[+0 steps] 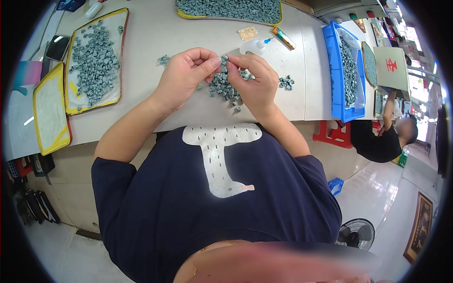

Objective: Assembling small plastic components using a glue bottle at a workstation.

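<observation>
Over the table, my left hand (191, 70) and my right hand (255, 80) face each other with thumbs and forefingers pinched. A small grey-green piece (224, 58) shows between the fingertips, at my right hand's pinch. What sits in my left pinch, if anything, is hidden by the thumb. Just below the fingers lies a loose pile of small grey-green pieces (222, 87), partly covered by my right hand. A few more pieces (286, 83) lie right of that hand, and a little cluster (163, 60) lies left of my left hand.
Yellow-edged trays of pieces stand at left (96, 63) and far (231, 12); another yellow-edged tray (51, 111) holds none. Beyond my right hand are a white squeeze bottle (253, 46) and a green-orange tube (284, 38). A blue bin (336, 78) stands right, near another person (377, 139).
</observation>
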`<move>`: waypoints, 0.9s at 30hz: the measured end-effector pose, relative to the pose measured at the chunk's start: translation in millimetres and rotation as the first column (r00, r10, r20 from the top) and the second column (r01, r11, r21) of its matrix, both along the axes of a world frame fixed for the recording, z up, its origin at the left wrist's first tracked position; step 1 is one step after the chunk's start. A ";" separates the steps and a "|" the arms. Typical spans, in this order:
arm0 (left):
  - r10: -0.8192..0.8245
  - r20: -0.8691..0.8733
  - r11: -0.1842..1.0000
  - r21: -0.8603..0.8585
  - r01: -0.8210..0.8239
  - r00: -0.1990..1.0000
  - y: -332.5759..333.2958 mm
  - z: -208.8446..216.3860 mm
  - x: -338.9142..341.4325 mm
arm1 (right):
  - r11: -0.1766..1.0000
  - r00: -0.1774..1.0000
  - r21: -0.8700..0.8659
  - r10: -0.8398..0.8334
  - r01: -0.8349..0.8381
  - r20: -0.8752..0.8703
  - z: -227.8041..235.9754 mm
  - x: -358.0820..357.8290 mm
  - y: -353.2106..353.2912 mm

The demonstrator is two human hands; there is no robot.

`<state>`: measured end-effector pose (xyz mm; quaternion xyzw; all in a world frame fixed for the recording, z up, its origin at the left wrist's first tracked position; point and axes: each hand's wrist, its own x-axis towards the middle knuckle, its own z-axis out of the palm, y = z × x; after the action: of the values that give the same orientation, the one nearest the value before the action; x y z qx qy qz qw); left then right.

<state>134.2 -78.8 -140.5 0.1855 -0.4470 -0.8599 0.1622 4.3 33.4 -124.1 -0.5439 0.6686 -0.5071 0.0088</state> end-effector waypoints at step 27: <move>0.276 0.463 0.389 -0.855 0.343 0.842 -55.5 2.2 19.4 | 0.960 0.877 -0.110 -0.186 0.259 0.444 -9.1 -59.6 28.9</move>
<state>153.6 -134.3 -138.4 0.2874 -0.8753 -0.3793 0.0862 -55.4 62.2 -133.1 -0.3371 0.6637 -0.6657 0.0521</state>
